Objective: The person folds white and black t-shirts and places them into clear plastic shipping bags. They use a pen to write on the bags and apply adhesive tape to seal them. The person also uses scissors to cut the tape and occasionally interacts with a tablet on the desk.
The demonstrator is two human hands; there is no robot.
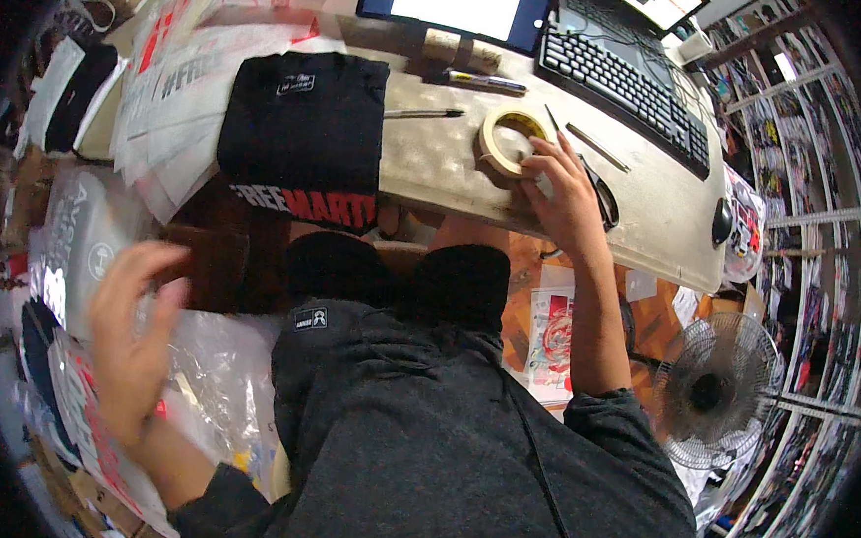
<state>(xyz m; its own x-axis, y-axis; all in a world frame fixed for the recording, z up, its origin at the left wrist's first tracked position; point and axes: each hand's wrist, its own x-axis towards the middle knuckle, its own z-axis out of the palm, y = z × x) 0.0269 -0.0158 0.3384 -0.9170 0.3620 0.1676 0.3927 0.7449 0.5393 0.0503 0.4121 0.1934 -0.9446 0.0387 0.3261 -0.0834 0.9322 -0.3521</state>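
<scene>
My right hand point(561, 193) is at the table's near side, its fingertips pinching the near right rim of a roll of masking tape point(490, 146). The roll lies on its flat side on the table. Beside that hand, partly covered by it, is a pair of black-handled scissors point(604, 196). My left hand point(135, 340) is off the table at the left, blurred by motion, with thumb and fingers apart and nothing visible in it. A folded black T-shirt point(306, 128) with white and red print lies at the table's left, its lower part over the near edge.
Pens point(486, 80) and a thin metal stick point(598, 146) lie on the table point(436, 176). Behind are a tablet point(452, 4), keyboard point(624, 89) and mouse point(722, 221). White printed plastic bags point(169, 105) sit left; a fan point(714, 390) and packed shelves point(820, 194) stand right.
</scene>
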